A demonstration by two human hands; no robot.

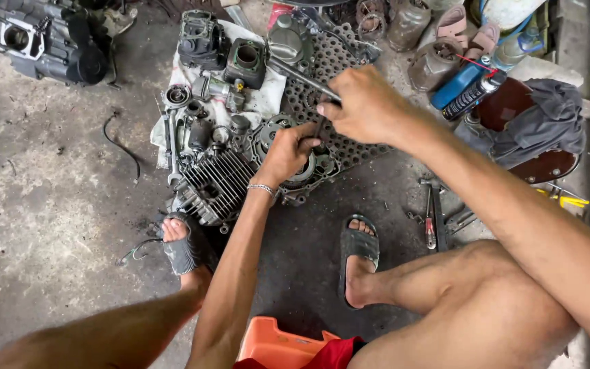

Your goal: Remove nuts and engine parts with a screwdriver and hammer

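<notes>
- Loose engine parts lie on a white cloth [268, 96] and a perforated metal plate [349, 61]; a spray can [474, 96] and a grey rag [548, 123] sit to the right.
- A finned engine block [223, 184] lies on the concrete floor, braced by a sandalled foot [180, 247].
- The left hand [288, 154] presses down, clenched on the round engine cover [302, 167] beside the fins.
- The right hand [363, 106] grips a metal tool [302, 76], just above the left.

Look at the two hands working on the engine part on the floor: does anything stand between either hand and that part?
Nothing visible does. The left hand rests directly on the round engine cover, beside the finned cylinder. The right hand grips a long metal tool just above it, with no object between the hand and the cover.
</notes>
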